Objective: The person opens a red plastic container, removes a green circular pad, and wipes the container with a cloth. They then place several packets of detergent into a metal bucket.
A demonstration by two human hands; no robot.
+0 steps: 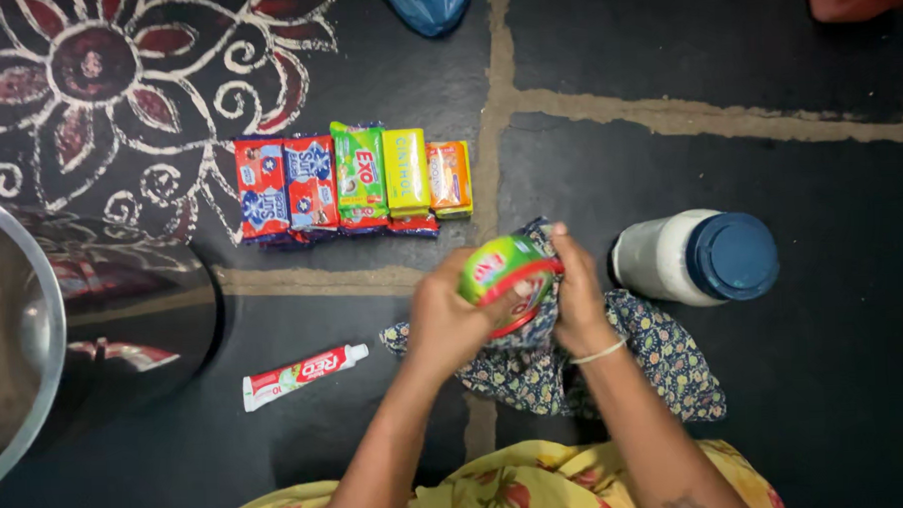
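My left hand [446, 319] grips a round green tub with a red rim [502, 272], tilted on its side. My right hand [576, 295] holds a dark floral cloth [655, 352] pressed against the tub's far side; the rest of the cloth trails on the floor below my hands. Both hands are above the dark stone floor, just in front of a row of soap bars.
Several wrapped soap bars [354, 182] lie in a row. A toothpaste tube [304, 375] lies to the left. A white jar with a blue lid [697, 258] lies on its side at the right. A large steel vessel [34, 329] stands far left. A blue bag [428, 4] is at the top.
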